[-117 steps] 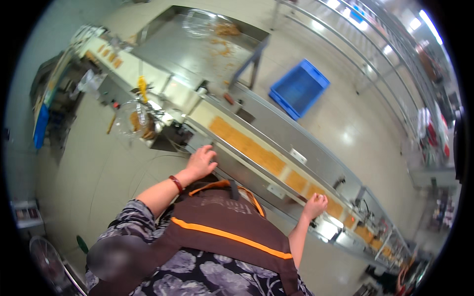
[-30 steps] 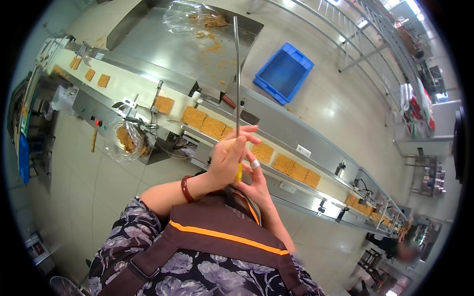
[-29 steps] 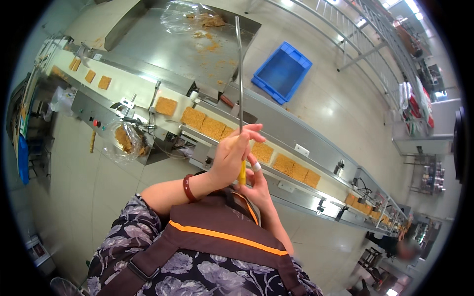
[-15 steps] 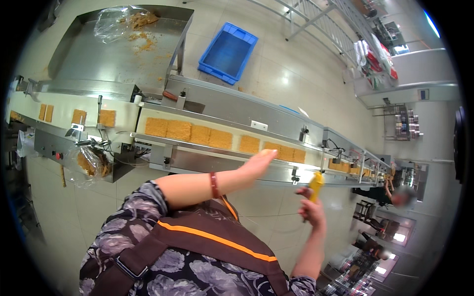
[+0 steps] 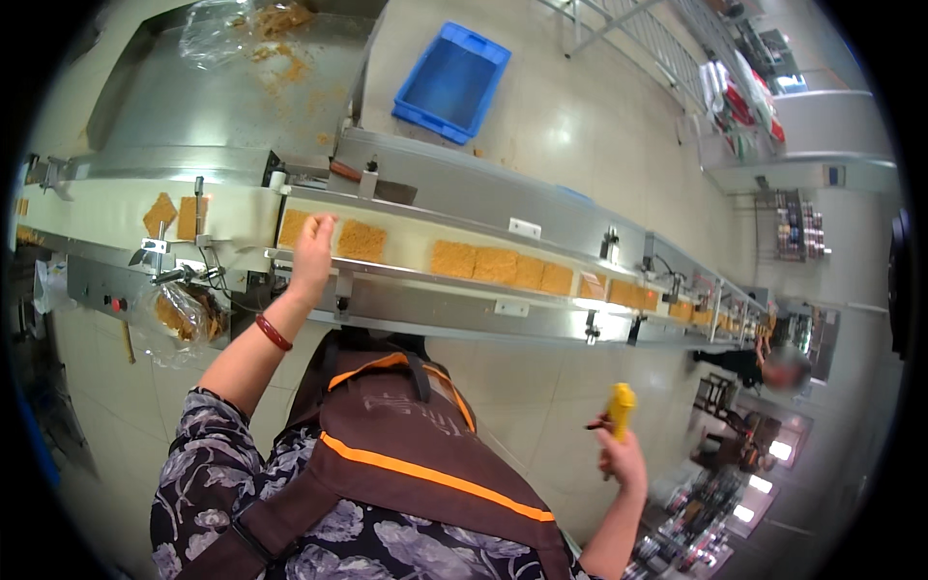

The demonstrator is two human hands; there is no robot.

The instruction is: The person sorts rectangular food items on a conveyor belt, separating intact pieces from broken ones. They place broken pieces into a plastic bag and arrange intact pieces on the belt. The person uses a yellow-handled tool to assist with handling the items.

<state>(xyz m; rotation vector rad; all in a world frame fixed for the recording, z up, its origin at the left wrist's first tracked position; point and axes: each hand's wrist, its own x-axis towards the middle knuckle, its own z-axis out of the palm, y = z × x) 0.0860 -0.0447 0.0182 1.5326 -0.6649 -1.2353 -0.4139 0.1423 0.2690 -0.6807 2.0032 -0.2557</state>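
My left hand (image 5: 311, 259), with a red bangle on its wrist, reaches over the near rail of a pale conveyor belt (image 5: 411, 249). Its fingers are curled together between a golden-brown crumbly square (image 5: 292, 230), partly covered by the hand, and another square (image 5: 362, 242). Whether anything is pinched in them is hidden. Farther right on the belt lies a row of similar squares (image 5: 496, 264). My right hand (image 5: 622, 456) is closed round a yellow handheld tool (image 5: 622, 406) with a dark part at its side, held away from the belt over the floor.
A blue crate (image 5: 452, 82) stands on the floor beyond the belt. At the far left, a steel tray (image 5: 184, 106) holds a plastic bag and crumbs. Another bag of brown pieces (image 5: 179, 317) hangs by the machine. A co-worker (image 5: 744, 367) stands at the belt's far right end.
My left hand has swung left along the belt, from the middle squares to the left end. The squares have shifted right. My right hand has dropped lower with the yellow tool.
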